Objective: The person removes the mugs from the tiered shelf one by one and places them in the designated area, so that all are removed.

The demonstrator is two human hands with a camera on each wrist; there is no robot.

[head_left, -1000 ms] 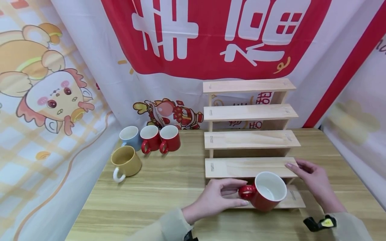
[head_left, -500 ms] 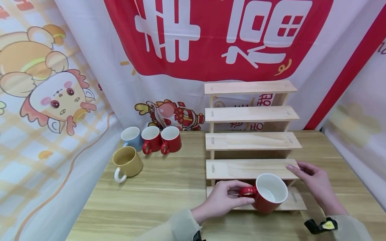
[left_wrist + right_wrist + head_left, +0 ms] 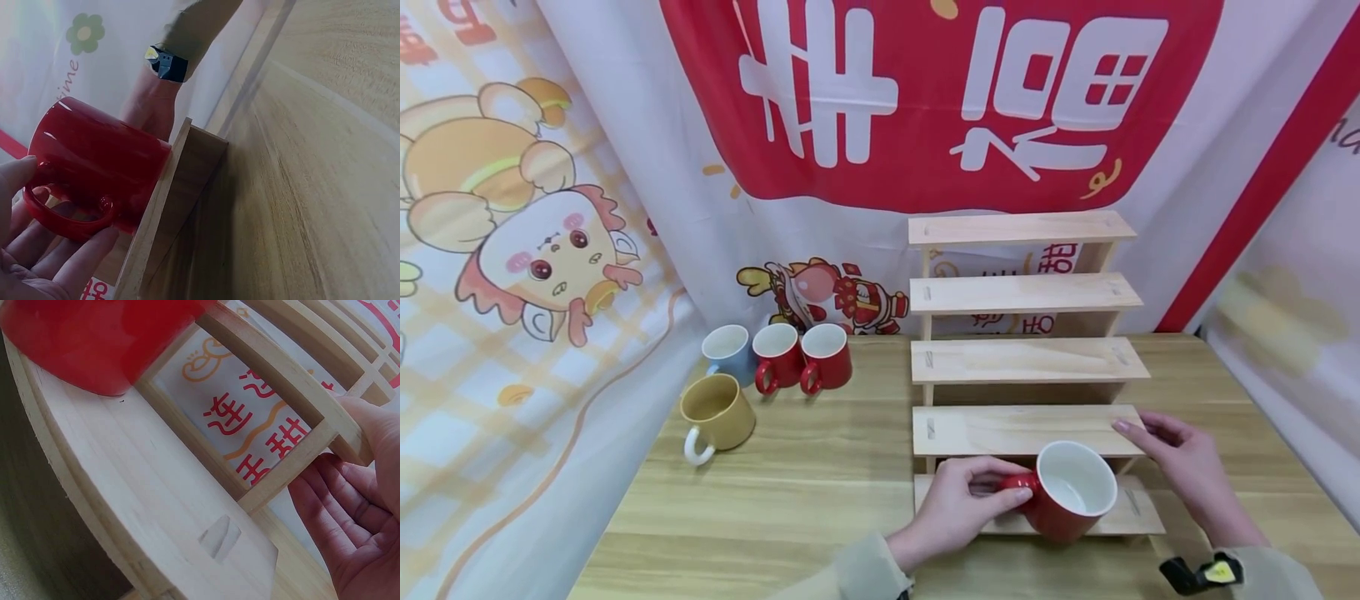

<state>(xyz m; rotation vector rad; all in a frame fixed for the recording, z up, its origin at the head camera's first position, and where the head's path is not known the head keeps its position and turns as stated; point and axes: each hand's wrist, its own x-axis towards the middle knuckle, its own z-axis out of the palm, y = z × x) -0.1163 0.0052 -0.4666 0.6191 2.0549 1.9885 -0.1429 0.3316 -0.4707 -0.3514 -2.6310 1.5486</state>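
Observation:
A red mug (image 3: 1069, 492) with a white inside stands at the front of the bottom board (image 3: 1120, 521) of a stepped wooden shelf (image 3: 1030, 360). My left hand (image 3: 958, 508) pinches its handle from the left, the thumb in front and the fingers behind. In the left wrist view, the mug (image 3: 94, 162) meets the board with its base. My right hand (image 3: 1183, 467) grips the right end of the second board from the bottom, thumb on top. In the right wrist view, that hand's fingers (image 3: 340, 512) curl beneath the board end.
On the table's left stand a blue mug (image 3: 730, 354), a red mug (image 3: 778, 357), another red mug (image 3: 827, 357) and a yellow mug (image 3: 718, 412) with a white handle. A printed cloth (image 3: 880, 108) hangs behind the shelf, with more cloth at both sides.
My left thumb and fingers have moved right and come together on the mug's handle. The mug and right hand keep their places at the shelf, while the head view tilts slightly.

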